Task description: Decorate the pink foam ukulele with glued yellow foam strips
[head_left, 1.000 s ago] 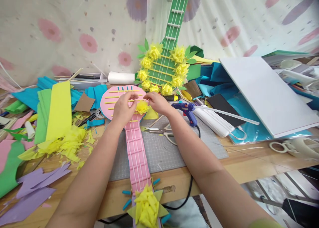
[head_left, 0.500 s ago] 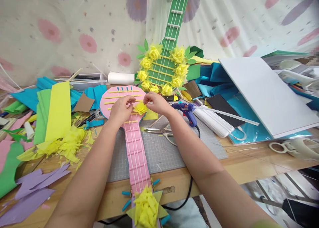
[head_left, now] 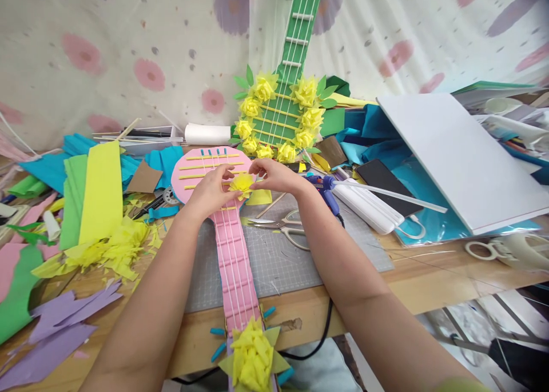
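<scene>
A pink paper guitar [head_left: 235, 259] with white strings and yellow strips lies body-away on the table. On the right of its body sits a yellow paper flower [head_left: 242, 184]. My left hand [head_left: 211, 191] holds the flower's left side, thumb along the lower petals and fingertips by the upper edge. From the right, my right hand [head_left: 277, 178] has its thumb at the petals, with a gap between thumb and curved fingers. A bigger yellow flower [head_left: 251, 355] covers the guitar's near end, beside blue pegs.
A green paper guitar [head_left: 278, 115] ringed with yellow flowers leans against the curtain. Scissors [head_left: 283, 225] lie on a grey cutting mat [head_left: 278, 272], near a blue glue gun [head_left: 328, 195]. Yellow paper scraps [head_left: 124, 246] are at left; a white board [head_left: 463, 158] is at right.
My right thumb has parted from the fingers and come to the flower's right edge. My left thumb has reached further across the lower petals. The pink guitar stays in place.
</scene>
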Demonstrator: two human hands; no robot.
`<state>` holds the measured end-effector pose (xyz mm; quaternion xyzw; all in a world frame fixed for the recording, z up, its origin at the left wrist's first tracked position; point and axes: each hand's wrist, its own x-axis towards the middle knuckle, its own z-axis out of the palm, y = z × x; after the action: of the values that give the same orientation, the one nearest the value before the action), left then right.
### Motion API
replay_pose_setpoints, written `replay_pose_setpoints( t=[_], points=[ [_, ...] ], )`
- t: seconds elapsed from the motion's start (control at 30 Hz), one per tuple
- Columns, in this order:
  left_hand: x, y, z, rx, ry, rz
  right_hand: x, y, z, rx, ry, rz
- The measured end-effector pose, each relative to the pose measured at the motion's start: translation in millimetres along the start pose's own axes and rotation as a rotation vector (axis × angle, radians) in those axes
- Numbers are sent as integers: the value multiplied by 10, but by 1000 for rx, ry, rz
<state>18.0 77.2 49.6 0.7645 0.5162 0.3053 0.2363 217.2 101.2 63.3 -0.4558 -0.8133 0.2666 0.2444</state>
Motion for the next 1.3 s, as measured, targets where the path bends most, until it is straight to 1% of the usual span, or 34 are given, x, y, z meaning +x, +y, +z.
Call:
replay_pose_setpoints(
  t=[0.07, 0.13, 0.2, 0.23, 0.3, 0.37, 0.4, 0.47, 0.53, 0.67, 0.73, 0.87, 0.97, 1.07, 1.13, 1.2, 1.3],
  points=[
    [12, -22, -54, -1, 84, 1, -7, 3, -18, -52, 59, 150],
    [28, -53, -145, -17, 245, -20, -11, -4, -4, -163, 128, 319],
    [40, -99, -270, -48, 422, -67, -11, -19, 42, -259, 136, 434],
    [42, -126, -339, -66, 498, -92, -9, -28, 74, -286, 118, 469],
    [37, -183, -466, -79, 609, -151, 0, -40, 145, -312, 82, 522],
    [27, -233, -548, -60, 680, -212, 13, -38, 210, -314, 70, 558],
    [24, -252, -564, -47, 696, -234, 20, -30, 235, -302, 69, 571],
    [26, -270, -541, -30, 684, -251, 35, 0, 268, -260, 65, 593],
    [35, -253, -464, -22, 633, -227, 50, 41, 278, -216, 58, 616],
    [32, -112, -301, -14, 544, -150, 61, 96, 254, -163, 14, 626],
    [16, -26, -266, -15, 523, -143, 47, 82, 220, -180, 28, 597],
    [-4, 75, -240, -26, 511, -143, -19, -42, 87, -284, 161, 478],
    [2, 121, -165, -89, 529, -107, -77, -169, -45, -278, 291, 355],
    [-4, 219, -43, -244, 522, -27, -121, -254, -140, -124, 400, 212],
    [-31, 314, 19, -405, 462, -17, -149, -277, -163, 35, 419, 142],
    [-79, 412, 42, -571, 377, -75, -185, -286, -163, 188, 410, 106],
    [-173, 535, 13, -742, 251, -224, -266, -308, -163, 430, 348, 80]
  ],
)
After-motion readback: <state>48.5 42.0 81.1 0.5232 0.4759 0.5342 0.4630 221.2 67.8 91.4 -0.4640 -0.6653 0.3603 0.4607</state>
